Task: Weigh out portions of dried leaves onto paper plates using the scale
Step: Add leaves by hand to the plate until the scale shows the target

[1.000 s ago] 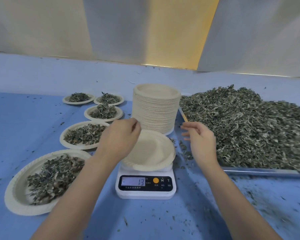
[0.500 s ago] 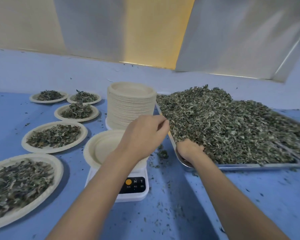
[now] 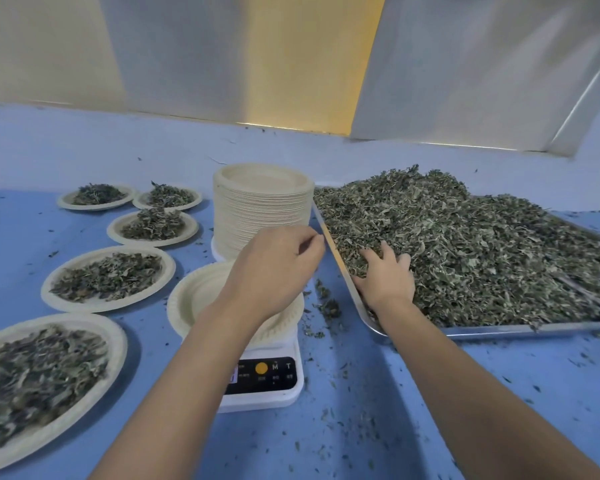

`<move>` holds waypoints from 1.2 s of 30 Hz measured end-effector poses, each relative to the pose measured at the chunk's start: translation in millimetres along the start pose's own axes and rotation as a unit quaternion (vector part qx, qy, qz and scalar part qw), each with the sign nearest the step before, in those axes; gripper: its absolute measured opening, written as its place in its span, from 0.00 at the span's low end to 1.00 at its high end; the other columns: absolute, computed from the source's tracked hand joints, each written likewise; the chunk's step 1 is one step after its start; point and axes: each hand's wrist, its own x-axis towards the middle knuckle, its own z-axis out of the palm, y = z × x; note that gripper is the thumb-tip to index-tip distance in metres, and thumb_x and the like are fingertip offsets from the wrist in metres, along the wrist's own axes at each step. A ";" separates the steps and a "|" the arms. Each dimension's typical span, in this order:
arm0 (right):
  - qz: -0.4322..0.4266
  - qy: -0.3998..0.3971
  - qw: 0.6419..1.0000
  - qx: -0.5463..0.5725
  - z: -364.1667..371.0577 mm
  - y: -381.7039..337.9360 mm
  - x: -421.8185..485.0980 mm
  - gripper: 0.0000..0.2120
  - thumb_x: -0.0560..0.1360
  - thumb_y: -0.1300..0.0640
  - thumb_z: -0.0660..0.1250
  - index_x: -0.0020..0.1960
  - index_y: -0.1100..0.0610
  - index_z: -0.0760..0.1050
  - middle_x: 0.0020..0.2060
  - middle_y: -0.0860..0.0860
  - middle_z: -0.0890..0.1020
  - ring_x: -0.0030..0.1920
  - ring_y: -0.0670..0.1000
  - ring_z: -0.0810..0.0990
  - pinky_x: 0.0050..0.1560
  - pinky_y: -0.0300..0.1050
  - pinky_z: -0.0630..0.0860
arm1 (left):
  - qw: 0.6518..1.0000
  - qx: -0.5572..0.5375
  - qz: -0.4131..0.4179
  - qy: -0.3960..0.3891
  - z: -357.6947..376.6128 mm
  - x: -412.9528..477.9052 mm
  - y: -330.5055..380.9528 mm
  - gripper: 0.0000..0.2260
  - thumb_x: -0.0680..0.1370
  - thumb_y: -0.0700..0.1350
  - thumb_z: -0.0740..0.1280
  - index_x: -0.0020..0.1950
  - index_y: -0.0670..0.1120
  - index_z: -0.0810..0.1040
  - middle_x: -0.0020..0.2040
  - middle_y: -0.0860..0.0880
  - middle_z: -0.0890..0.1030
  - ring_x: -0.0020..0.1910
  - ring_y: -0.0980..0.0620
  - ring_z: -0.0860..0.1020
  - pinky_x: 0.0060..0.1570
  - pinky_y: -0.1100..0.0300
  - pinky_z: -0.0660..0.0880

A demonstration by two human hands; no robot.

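Note:
A white digital scale stands at the centre with an empty paper plate on it. My left forearm hides its display. My left hand hovers over that plate's far side with loosely curled fingers and holds nothing. A big heap of dried leaves fills a metal tray on the right. My right hand lies on the heap's near-left corner, fingers spread and sunk among the leaves.
A tall stack of empty paper plates stands behind the scale, against the tray's left edge. Several plates filled with leaves lie in a curve on the left of the blue table. Leaf crumbs are scattered around the scale.
My right hand went from beside the plate stack into the leaf heap and now lies spread on it. My left hand moved off the plate's edge toward the tray. The view shifted right.

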 end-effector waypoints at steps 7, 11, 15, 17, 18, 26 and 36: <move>-0.059 -0.180 0.981 0.052 10.7 5.3 10.4 0.24 0.83 0.54 0.48 0.76 0.39 0.49 0.77 0.58 0.48 0.75 0.63 0.47 0.72 0.64 0.53 | 1.000 0.006 -0.006 -0.002 -1.5 -0.5 -1.5 0.16 0.77 0.49 0.57 0.43 0.42 0.80 0.35 0.45 0.81 0.36 0.45 0.80 0.42 0.44 0.77; -0.088 -0.134 0.986 0.036 10.8 6.7 9.8 0.23 0.82 0.57 0.49 0.75 0.43 0.54 0.73 0.58 0.56 0.71 0.63 0.54 0.66 0.62 0.63 | 1.000 0.018 -0.005 -0.009 -0.6 -0.6 -3.1 0.16 0.78 0.48 0.57 0.45 0.39 0.79 0.37 0.42 0.81 0.37 0.43 0.79 0.43 0.43 0.77; -0.044 -0.067 0.993 0.092 7.0 5.0 8.5 0.24 0.81 0.54 0.51 0.75 0.40 0.51 0.77 0.52 0.50 0.73 0.62 0.55 0.66 0.61 0.64 | 0.999 0.042 -0.001 -0.021 1.3 -0.2 -4.6 0.17 0.79 0.49 0.57 0.46 0.38 0.79 0.39 0.40 0.81 0.38 0.43 0.79 0.44 0.43 0.77; -0.039 -0.063 0.989 0.126 6.5 2.7 11.0 0.23 0.81 0.52 0.51 0.74 0.39 0.54 0.77 0.50 0.51 0.73 0.61 0.57 0.66 0.60 0.64 | 0.998 0.051 -0.001 -0.025 2.0 -0.2 -4.7 0.17 0.79 0.49 0.57 0.46 0.38 0.79 0.39 0.40 0.82 0.38 0.43 0.79 0.44 0.44 0.77; -0.045 -0.070 0.987 0.139 7.1 2.1 12.6 0.21 0.82 0.51 0.50 0.74 0.40 0.57 0.77 0.50 0.53 0.74 0.60 0.57 0.67 0.60 0.63 | 0.998 0.053 -0.001 -0.025 2.3 -0.3 -4.7 0.17 0.79 0.49 0.56 0.45 0.38 0.79 0.40 0.40 0.82 0.38 0.43 0.79 0.44 0.44 0.76; -0.095 -0.201 0.974 -0.031 18.0 7.0 19.5 0.24 0.82 0.56 0.49 0.77 0.44 0.52 0.78 0.53 0.50 0.77 0.60 0.45 0.72 0.63 0.56 | 0.997 0.067 -0.002 -0.033 2.7 -0.8 -5.9 0.17 0.79 0.49 0.56 0.46 0.38 0.79 0.40 0.40 0.82 0.38 0.43 0.79 0.44 0.44 0.76; -0.080 -0.099 0.990 -0.067 -0.1 -5.8 3.6 0.13 0.77 0.67 0.56 0.56 0.61 0.76 0.51 0.60 0.79 0.51 0.61 0.78 0.44 0.49 0.72 | 0.995 0.089 -0.006 -0.045 2.2 -1.5 -7.8 0.17 0.80 0.49 0.56 0.47 0.39 0.79 0.39 0.43 0.82 0.38 0.45 0.80 0.44 0.46 0.77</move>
